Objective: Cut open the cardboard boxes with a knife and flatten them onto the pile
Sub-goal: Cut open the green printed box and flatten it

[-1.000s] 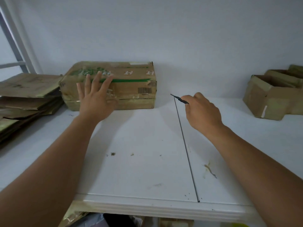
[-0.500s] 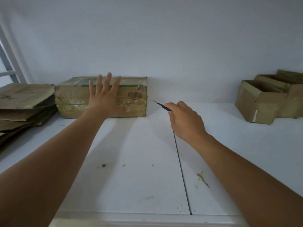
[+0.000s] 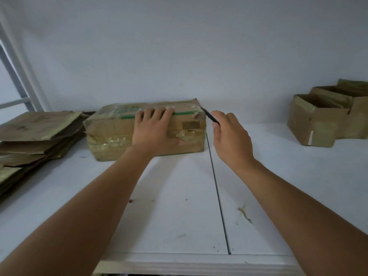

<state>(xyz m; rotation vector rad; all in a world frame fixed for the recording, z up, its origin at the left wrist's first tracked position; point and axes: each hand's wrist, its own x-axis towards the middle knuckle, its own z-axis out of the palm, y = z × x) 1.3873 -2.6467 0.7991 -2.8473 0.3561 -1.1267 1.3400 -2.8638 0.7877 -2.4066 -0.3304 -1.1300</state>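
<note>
A taped, closed cardboard box [image 3: 111, 134] with a green stripe and a barcode lies on the white table [image 3: 175, 206] against the wall. My left hand [image 3: 155, 130] grips its front face, fingers hooked over the top edge, thumb low on the front. My right hand [image 3: 229, 134] holds a thin dark knife [image 3: 209, 116] whose tip touches the box's upper right corner. A pile of flattened cardboard [image 3: 37, 134] lies to the left of the box.
Open cardboard boxes [image 3: 322, 120] stand at the back right of the table. A dark seam [image 3: 218, 194] runs across the tabletop from the box to the front edge. A metal frame [image 3: 18, 76] rises at the far left.
My left hand went from lying flat against the box front to hooking its fingers over the top edge. My right hand carried the knife up to the box's right corner.
</note>
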